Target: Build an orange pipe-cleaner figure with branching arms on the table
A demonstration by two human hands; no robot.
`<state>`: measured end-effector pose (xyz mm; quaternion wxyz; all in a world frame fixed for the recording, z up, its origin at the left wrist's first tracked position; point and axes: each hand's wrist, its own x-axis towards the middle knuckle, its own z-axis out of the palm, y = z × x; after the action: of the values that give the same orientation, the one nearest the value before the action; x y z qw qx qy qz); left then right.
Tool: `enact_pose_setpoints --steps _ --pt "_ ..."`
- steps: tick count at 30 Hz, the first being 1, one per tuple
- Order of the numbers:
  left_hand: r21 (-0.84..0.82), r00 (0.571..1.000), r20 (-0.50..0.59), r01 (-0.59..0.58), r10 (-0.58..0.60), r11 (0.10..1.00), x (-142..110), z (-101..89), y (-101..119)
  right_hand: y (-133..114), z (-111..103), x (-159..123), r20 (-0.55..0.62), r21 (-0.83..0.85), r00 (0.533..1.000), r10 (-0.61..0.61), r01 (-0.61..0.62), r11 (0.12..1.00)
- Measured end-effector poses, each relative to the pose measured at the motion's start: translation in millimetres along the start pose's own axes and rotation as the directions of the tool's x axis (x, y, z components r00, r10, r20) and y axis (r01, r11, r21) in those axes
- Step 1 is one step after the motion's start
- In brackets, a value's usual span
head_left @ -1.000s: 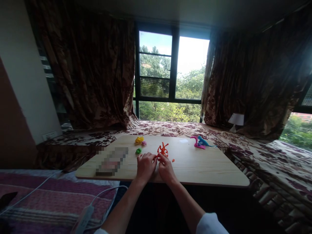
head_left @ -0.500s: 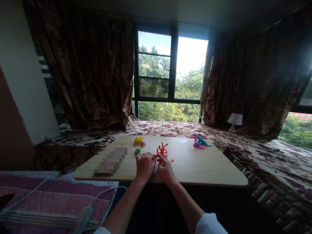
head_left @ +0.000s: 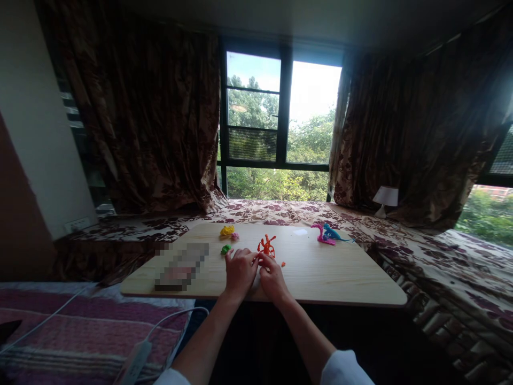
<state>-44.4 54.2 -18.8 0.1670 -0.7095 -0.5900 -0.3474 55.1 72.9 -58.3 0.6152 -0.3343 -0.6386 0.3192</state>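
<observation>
An orange clay figure [head_left: 266,245] with several thin, knobbly limbs stands up from the table just beyond my fingertips. My left hand [head_left: 241,271] is closed, its thumb and fingertips pinching at the near, lower part of the figure. From the other side my right hand [head_left: 272,276] pinches the same spot, its fingers curled. The fingertips of both hands almost meet and hide what lies between them. A small orange clay bit [head_left: 283,264] lies just right of my right hand. A green clay lump [head_left: 226,249] rests by my left fingers.
Yellow clay [head_left: 226,230] and a small pink lump [head_left: 235,236] lie at the table's back left. Magenta clay [head_left: 325,235] and a blue clay shape [head_left: 332,233] lie at the back right. A blurred-out box-like object [head_left: 182,267] is on the wooden table's [head_left: 344,278] left.
My left hand has shifted very slightly to the right, nearer my right hand. The orange clay figure and the other clay pieces stay where they were.
</observation>
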Motion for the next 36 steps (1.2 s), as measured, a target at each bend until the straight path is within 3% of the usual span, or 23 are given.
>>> enact_pose_setpoints --steps 9,26,36 --pt "0.052 0.998 -0.023 0.062 -0.061 0.997 -10 -1.9 -5 6 1 0 -0.017 0.001 0.999 0.044 -0.044 0.999" --pt "0.16 0.999 -0.018 -0.048 0.051 0.986 0 -5.9 -2 5 1 0 -0.013 0.004 1.0 0.026 -0.026 1.0" --pt "0.139 0.999 0.0 -0.037 0.037 0.99 -1 -4.6 -2 0 1 -1 -0.01 -0.015 0.999 0.045 -0.046 0.999"
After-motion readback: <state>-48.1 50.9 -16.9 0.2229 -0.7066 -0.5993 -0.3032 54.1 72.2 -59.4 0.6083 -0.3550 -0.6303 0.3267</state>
